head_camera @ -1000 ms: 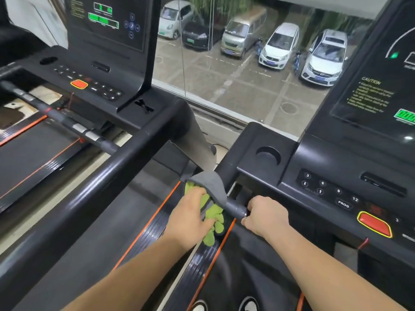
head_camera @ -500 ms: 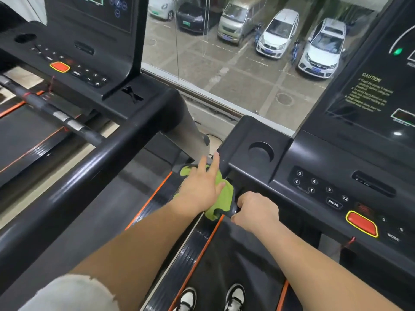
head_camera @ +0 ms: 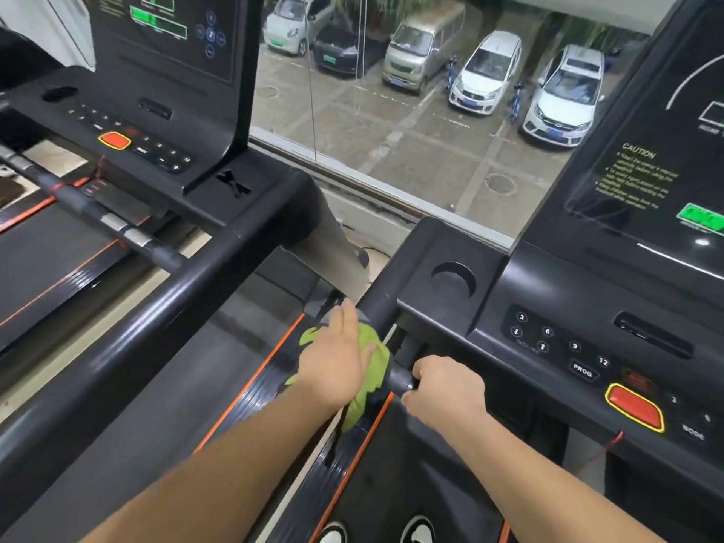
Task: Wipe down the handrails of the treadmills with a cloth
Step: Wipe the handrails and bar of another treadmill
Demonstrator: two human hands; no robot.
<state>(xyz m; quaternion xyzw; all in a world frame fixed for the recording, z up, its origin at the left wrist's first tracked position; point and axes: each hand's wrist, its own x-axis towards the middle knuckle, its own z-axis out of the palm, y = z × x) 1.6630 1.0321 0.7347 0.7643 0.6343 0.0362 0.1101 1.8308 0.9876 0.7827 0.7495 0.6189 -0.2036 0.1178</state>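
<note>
Item: green cloth [head_camera: 380, 366], lower centre of frame, draped on black handrail [head_camera: 382, 291]. Likely soft, light, prone to bunching (best held flat under the palm). Person's left hand [head_camera: 333, 366] presses it, fingers straight; right hand [head_camera: 442, 389] curls round short grip bar [head_camera: 397, 380].

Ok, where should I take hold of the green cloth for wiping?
Grip the green cloth where it drapes over the handrail, coming from above with fingers curling round the bar. The left hand only presses flat there; the end hanging below is loose.
</note>
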